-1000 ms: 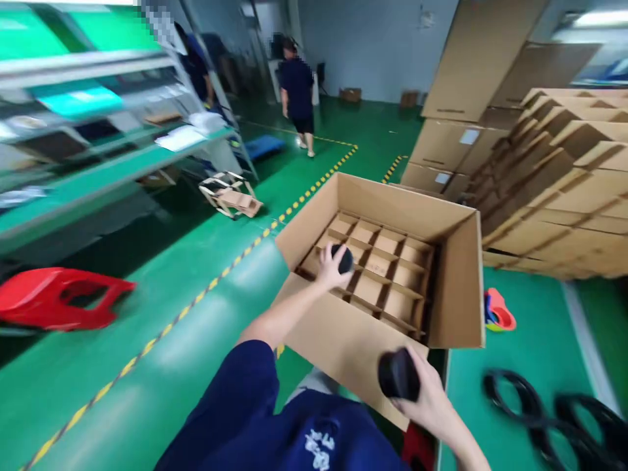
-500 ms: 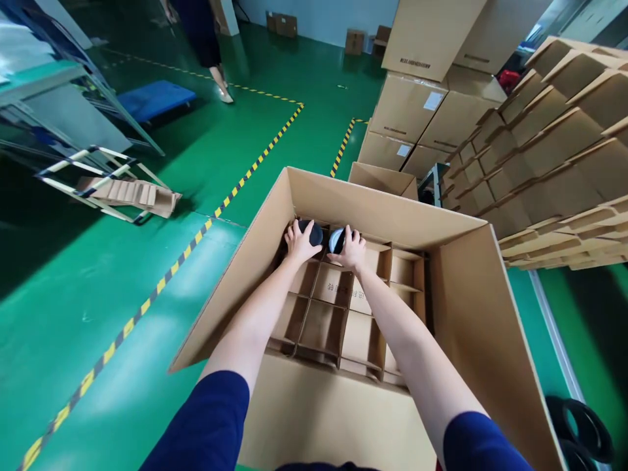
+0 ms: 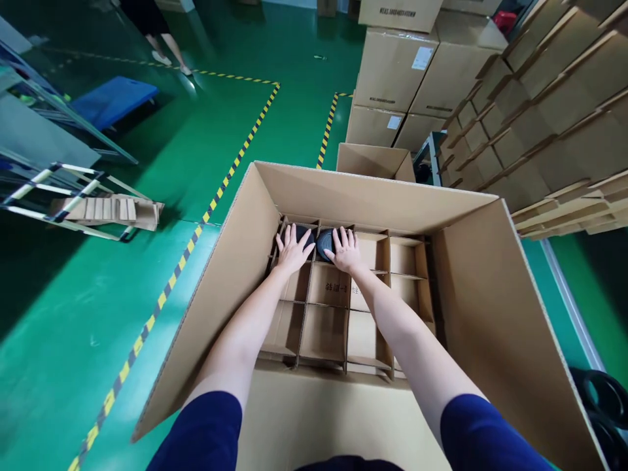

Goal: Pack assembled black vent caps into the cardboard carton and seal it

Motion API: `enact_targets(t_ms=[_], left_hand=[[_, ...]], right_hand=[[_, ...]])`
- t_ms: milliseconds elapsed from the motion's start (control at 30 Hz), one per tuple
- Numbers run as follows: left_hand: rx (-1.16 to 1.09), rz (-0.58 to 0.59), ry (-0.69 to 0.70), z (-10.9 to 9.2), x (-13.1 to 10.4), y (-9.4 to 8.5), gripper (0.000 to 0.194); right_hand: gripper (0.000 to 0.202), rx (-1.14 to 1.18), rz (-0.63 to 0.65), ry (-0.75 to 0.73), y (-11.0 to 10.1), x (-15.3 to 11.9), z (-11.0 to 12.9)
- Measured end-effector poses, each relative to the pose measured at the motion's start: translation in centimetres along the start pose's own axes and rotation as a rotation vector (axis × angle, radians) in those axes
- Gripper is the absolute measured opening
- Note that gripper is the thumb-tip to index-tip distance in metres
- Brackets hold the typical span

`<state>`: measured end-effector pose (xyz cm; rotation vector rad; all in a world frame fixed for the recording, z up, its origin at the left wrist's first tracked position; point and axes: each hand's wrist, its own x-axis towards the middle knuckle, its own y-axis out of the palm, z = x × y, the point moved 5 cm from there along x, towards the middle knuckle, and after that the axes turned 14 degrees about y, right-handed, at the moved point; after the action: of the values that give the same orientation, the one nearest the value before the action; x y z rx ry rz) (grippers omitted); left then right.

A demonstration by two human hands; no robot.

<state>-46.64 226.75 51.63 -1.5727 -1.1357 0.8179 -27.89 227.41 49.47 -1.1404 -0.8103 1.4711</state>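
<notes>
A large open carton point(image 3: 375, 188) stands before me, fitted with a cardboard divider grid point(image 3: 328, 305). In its far left corner compartment sits a dark round object point(image 3: 307, 234); my left hand point(image 3: 293, 251) lies over it with fingers spread. One compartment to the right is a second dark round object point(image 3: 324, 244), with a ridged, shiny top. My right hand point(image 3: 346, 250) rests on its right side, fingers stretched out. Both objects sit low in their cells, and the hands partly cover them. The exact kind of these objects cannot be made out.
Stacked closed cartons point(image 3: 392, 72) and a tall pile of cardboard dividers point(image 3: 534, 131) stand at the right. Black rings point(image 3: 608, 396) lie at lower right. To the left are a striped frame point(image 3: 73, 196) and a blue platform cart point(image 3: 115, 101). A person point(image 3: 152, 26) is far off.
Both round objects have gone down into their compartments. My fingers have straightened from gripping their sides to lying spread on top. The view has tilted down, and the distant person has walked on.
</notes>
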Motion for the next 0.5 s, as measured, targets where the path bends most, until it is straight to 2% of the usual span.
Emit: enact_targets(t_ms=[67,167,233,300,400,500], left_hand=[[0.027,0.022,0.01,0.2,0.2,0.3,0.058],[0.035,0.026,-0.018,0.1,0.5,0.3,0.06],[0.039,-0.017,-0.003,-1.2,0.9,0.1,0.058],[0.028,-0.031,0.06,-3.6,1.1,0.2,0.058],[-0.009,0.07,0.116,-7.3,1.4,1.0,0.064],[0.008,0.19,0.109,-9.1,1.7,0.9,0.071]], right_hand=[[0.078,-0.018,-0.004,0.017,-0.2,-0.6,0.5],[0.072,-0.03,0.009,0.053,-0.8,-1.7,0.4],[0.068,-0.025,0.016,0.038,-1.6,-3.0,0.0],[0.066,0.007,0.001,0.052,-2.6,-5.2,-1.0],[0.063,0.135,-0.039,0.046,-3.8,-11.0,-2.7],[0.047,0.345,-0.016,-0.186,-3.9,-20.2,-4.7]])
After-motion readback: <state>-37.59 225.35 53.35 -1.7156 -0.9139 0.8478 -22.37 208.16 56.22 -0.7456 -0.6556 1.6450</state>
